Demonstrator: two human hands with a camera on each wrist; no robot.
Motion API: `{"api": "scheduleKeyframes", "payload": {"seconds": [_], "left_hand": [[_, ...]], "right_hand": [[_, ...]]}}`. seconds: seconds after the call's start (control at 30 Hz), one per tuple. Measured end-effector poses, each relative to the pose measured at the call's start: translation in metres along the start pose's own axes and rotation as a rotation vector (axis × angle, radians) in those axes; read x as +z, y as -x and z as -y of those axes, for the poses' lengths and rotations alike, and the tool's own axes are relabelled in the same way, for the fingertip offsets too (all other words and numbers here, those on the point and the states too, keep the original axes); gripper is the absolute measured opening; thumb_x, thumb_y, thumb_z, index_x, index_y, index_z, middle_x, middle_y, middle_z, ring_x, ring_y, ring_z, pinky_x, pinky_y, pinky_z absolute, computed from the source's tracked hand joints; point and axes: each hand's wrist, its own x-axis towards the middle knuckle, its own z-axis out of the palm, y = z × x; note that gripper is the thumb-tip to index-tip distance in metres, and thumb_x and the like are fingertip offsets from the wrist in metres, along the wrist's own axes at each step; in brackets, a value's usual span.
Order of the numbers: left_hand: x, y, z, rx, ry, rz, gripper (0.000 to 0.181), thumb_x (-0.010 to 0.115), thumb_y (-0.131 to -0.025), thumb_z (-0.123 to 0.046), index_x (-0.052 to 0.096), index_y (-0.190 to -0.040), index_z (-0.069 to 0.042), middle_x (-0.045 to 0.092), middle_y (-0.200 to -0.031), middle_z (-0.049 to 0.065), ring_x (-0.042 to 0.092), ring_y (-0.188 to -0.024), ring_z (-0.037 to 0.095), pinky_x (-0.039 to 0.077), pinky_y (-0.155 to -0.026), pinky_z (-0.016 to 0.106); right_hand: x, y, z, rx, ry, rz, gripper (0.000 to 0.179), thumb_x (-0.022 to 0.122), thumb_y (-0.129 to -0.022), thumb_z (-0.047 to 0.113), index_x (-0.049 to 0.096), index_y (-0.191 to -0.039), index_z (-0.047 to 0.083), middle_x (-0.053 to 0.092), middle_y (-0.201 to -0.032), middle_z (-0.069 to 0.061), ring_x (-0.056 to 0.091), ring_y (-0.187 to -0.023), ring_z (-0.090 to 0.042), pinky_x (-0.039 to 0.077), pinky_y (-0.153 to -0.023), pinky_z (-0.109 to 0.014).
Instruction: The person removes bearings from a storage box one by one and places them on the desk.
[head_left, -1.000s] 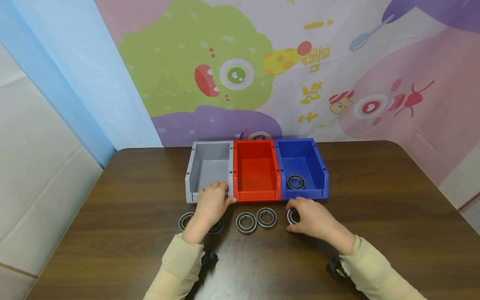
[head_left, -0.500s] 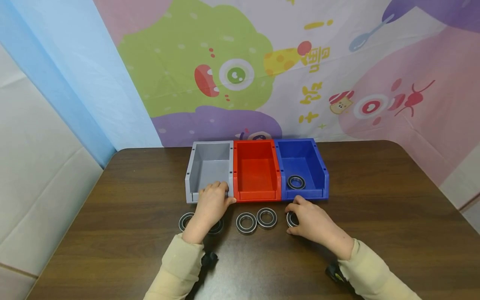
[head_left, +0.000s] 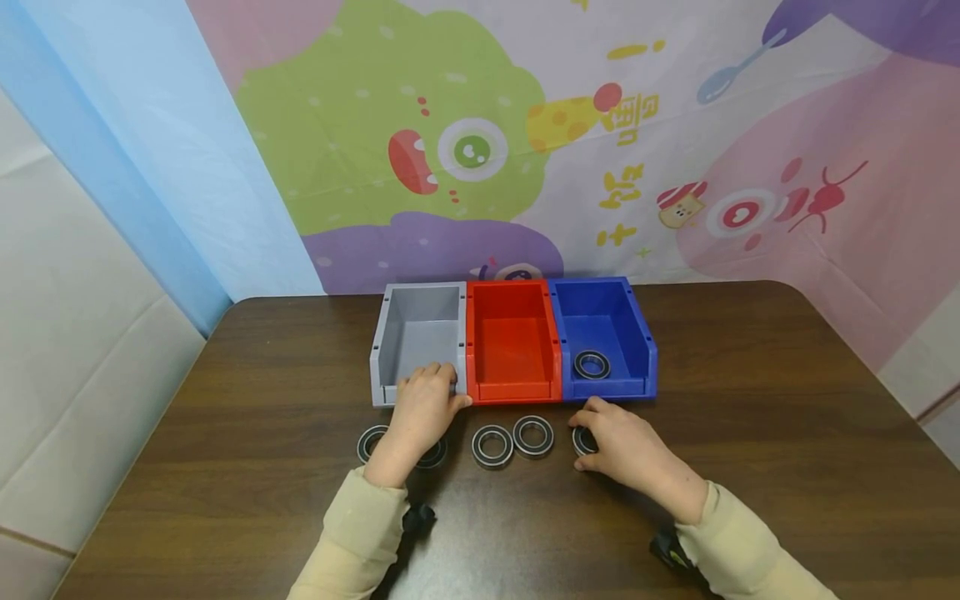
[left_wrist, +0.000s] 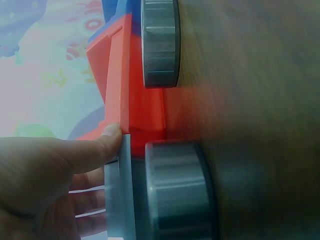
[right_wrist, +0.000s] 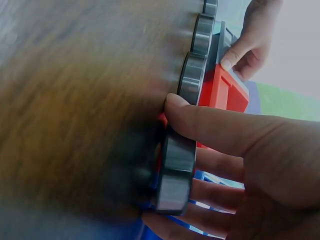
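Observation:
In the head view my right hand (head_left: 630,443) holds a ball bearing (head_left: 578,451) on the table in front of the blue bin (head_left: 600,329). The right wrist view shows the thumb and fingers on either side of this bearing (right_wrist: 177,165), which lies flat. My left hand (head_left: 424,407) grips the front lip of the grey bin (head_left: 423,333), its thumb at the corner next to the red bin (head_left: 513,342) and its fingers over the lip. Another bearing (head_left: 592,364) lies in the blue bin near its front.
Between the hands, two bearings (head_left: 492,447) lie side by side on the brown table (head_left: 247,467). Two more, a left one (head_left: 368,442) and a right one (head_left: 435,455), are partly hidden by the left wrist. A patterned cloth (head_left: 360,125) hangs behind the bins.
The right hand has shifted very slightly to the left, with the bearing it holds. The left hand and the bins stay where they were.

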Motion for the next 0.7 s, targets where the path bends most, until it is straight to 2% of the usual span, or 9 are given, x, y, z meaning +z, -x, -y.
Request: {"api": "scheduleKeyframes", "payload": {"seconds": [0.7], "left_hand": [[0.0010, -0.0002, 0.0009, 0.002, -0.005, 0.002, 0.031, 0.072, -0.074, -0.032, 0.058, -0.085, -0.007, 0.057, -0.077, 0.006, 0.055, -0.076, 0.027, 0.040, -0.066, 0.042]], "right_hand": [[-0.0008, 0.0008, 0.0004, 0.025, -0.017, 0.015, 0.044, 0.081, -0.063, 0.028, 0.065, -0.099, 0.008, 0.055, -0.089, -0.002, 0.053, -0.079, -0.016, 0.046, -0.074, -0.035]]}}
